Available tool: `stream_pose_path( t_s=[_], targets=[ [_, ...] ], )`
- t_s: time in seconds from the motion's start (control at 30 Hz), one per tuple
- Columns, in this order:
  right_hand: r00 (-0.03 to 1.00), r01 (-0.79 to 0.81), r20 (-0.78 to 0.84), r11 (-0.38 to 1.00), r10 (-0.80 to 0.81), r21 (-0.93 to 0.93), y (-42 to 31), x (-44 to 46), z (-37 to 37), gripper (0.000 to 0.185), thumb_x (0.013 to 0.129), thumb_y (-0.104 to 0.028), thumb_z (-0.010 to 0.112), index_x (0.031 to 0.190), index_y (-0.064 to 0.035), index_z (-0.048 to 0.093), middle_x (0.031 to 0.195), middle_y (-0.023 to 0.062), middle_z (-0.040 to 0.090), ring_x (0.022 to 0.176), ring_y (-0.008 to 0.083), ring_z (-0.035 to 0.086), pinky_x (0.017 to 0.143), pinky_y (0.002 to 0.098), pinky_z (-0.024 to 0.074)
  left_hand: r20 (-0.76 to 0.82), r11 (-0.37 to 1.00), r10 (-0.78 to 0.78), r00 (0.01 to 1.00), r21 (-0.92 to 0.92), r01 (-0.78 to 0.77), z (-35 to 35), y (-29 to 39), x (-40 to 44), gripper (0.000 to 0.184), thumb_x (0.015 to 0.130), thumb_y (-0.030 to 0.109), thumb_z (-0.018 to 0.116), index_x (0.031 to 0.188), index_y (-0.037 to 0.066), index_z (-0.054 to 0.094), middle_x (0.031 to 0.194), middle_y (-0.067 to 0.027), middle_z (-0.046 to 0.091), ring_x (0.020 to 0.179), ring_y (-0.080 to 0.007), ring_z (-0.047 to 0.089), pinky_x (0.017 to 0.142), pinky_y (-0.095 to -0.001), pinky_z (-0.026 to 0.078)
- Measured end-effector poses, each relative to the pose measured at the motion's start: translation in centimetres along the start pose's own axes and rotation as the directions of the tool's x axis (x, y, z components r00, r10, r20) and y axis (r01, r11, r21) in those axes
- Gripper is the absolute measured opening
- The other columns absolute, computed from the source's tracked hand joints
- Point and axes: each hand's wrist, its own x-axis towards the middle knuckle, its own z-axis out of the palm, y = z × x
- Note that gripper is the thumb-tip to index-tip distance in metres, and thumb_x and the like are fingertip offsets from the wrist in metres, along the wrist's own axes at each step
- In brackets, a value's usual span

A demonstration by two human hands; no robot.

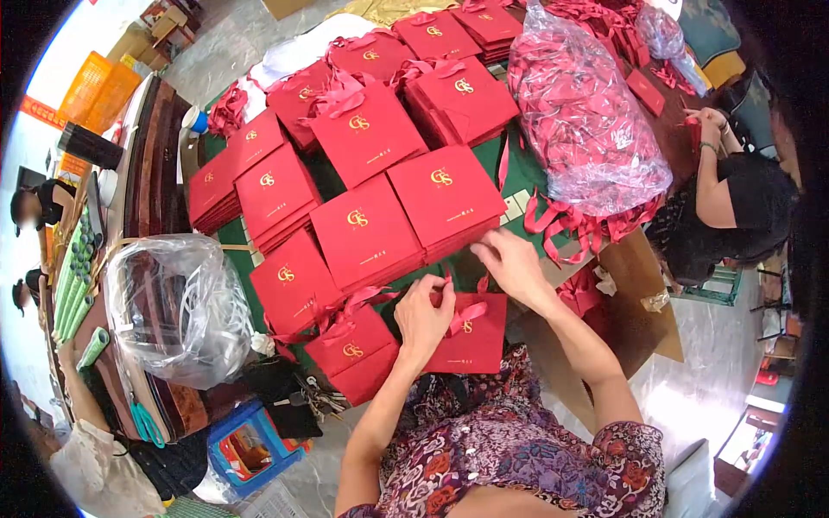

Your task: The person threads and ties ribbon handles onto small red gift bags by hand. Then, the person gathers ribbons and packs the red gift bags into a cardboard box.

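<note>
A red paper bag (pixel 475 350) with a gold logo and ribbon handles lies at the table's front edge, nearest to me. My left hand (pixel 423 315) is closed in a pinch at the bag's top edge, with a red ribbon (pixel 471 315) at its fingers. Just to the right and farther from me, my right hand (pixel 511 266) has its fingers curled in beside the front corner of a stack of red bags (pixel 445 194). Whatever its fingertips hold is too small to make out. Another stack of red bags (pixel 363 229) stands just beyond my left hand.
Several more bag stacks cover the green tabletop. A clear plastic sack of red ribbons (pixel 591 112) lies at the right, an empty-looking clear bag (pixel 177 306) at the left. An open cardboard box (pixel 635 319) stands below the right edge. A co-worker (pixel 730 198) sits at the right.
</note>
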Motion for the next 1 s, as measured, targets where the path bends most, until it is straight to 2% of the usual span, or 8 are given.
stream_pose_path(
  t_s=[0.03,0.2,0.4,0.5,0.7,0.8,0.93,1.0],
  targets=[
    [0.986,-0.11,0.117,0.989,0.122,-0.099,-0.9,-0.2,-1.5,0.03,0.084,-0.03,0.073,0.082,-0.0003,0.067,0.082,0.0168,0.065,0.078,0.0368,0.067,0.067,0.047,0.0523,-0.014,1.0,-0.012,1.0,-0.004,0.012,0.2,-0.2,0.0,0.017,0.085,0.025,0.072,0.085,0.009,0.068,0.076,-0.0123,0.068,0.07,-0.0331,0.067,0.062,-0.0424,0.05],
    [0.948,-0.11,0.244,0.93,0.204,-0.352,0.0,-2.7,-0.8,0.03,0.08,-0.03,0.077,0.079,-0.0024,0.066,0.081,0.015,0.065,0.074,0.0359,0.067,0.064,0.046,0.0521,-0.028,0.999,-0.036,0.999,0.012,0.036,0.3,0.1,0.1,0.018,0.086,0.026,0.072,0.084,0.008,0.07,0.065,-0.0113,0.065,0.061,-0.0335,0.065,0.056,-0.0432,0.048],
    [0.936,-0.293,0.266,0.927,0.228,0.235,0.9,-3.0,0.4,0.022,0.084,-0.02,0.074,0.088,0.0,0.065,0.08,0.0131,0.066,0.072,0.0241,0.067,0.065,0.0359,0.0528,-0.004,0.992,-0.039,0.999,-0.121,0.038,0.9,0.4,-0.1,0.016,0.085,0.025,0.075,0.092,0.011,0.076,0.054,-0.0076,0.056,0.044,-0.0196,0.052,0.047,-0.0349,0.04],
    [0.869,-0.465,0.455,0.631,0.192,0.621,1.4,-3.1,1.2,0.012,0.095,-0.01,0.065,0.098,0.0011,0.067,0.089,-0.0002,0.067,0.083,0.0059,0.061,0.074,0.0241,0.0508,-0.041,0.979,0.007,0.999,-0.205,-0.015,1.0,0.7,-0.2,0.015,0.084,0.022,0.075,0.094,0.011,0.078,0.055,-0.0065,0.056,0.045,-0.0146,0.048,0.047,-0.0324,0.038],
    [0.836,-0.514,0.524,0.563,0.162,0.647,2.0,-2.9,1.6,0.021,0.094,-0.013,0.065,0.106,0.0034,0.069,0.094,0.0016,0.069,0.078,0.0057,0.059,0.071,0.0244,0.0505,-0.018,0.983,0.064,0.998,-0.17,-0.066,0.5,0.8,-0.3,0.015,0.083,0.02,0.076,0.094,0.01,0.078,0.062,-0.0078,0.058,0.05,-0.0155,0.052,0.049,-0.0322,0.04],
    [0.86,-0.463,0.496,0.599,0.125,0.653,1.6,-2.6,1.3,0.019,0.095,-0.014,0.064,0.105,0.0023,0.069,0.092,-0.0002,0.068,0.079,0.0044,0.057,0.072,0.0234,0.0486,0.059,0.993,0.065,0.996,-0.104,-0.059,0.2,1.1,-0.3,0.016,0.083,0.019,0.076,0.095,0.009,0.077,0.065,-0.0075,0.06,0.054,-0.0187,0.055,0.054,-0.0323,0.045],
    [0.885,-0.453,0.435,0.529,0.168,0.718,1.1,-2.2,-0.4,0.018,0.097,-0.016,0.064,0.105,-0.0003,0.067,0.088,-0.0026,0.065,0.078,0.0044,0.055,0.073,0.0219,0.0459,-0.157,0.992,0.092,0.983,-0.067,-0.103,-0.4,1.4,-1.1,0.041,0.092,0.017,0.063,0.132,0.007,0.057,0.115,-0.0204,0.056,0.108,-0.0341,0.058,0.093,-0.0417,0.047],
    [0.884,-0.466,0.429,0.432,0.186,0.772,1.6,-1.8,-1.3,0.018,0.097,-0.016,0.063,0.105,-0.0006,0.067,0.088,-0.0031,0.064,0.076,0.0042,0.054,0.072,0.0213,0.0453,-0.179,0.991,0.072,0.981,-0.1,-0.091,-0.2,0.4,-1.8,0.044,0.091,0.016,0.062,0.133,0.006,0.055,0.112,-0.0241,0.056,0.105,-0.0361,0.058,0.095,-0.0427,0.046]
  ],
)
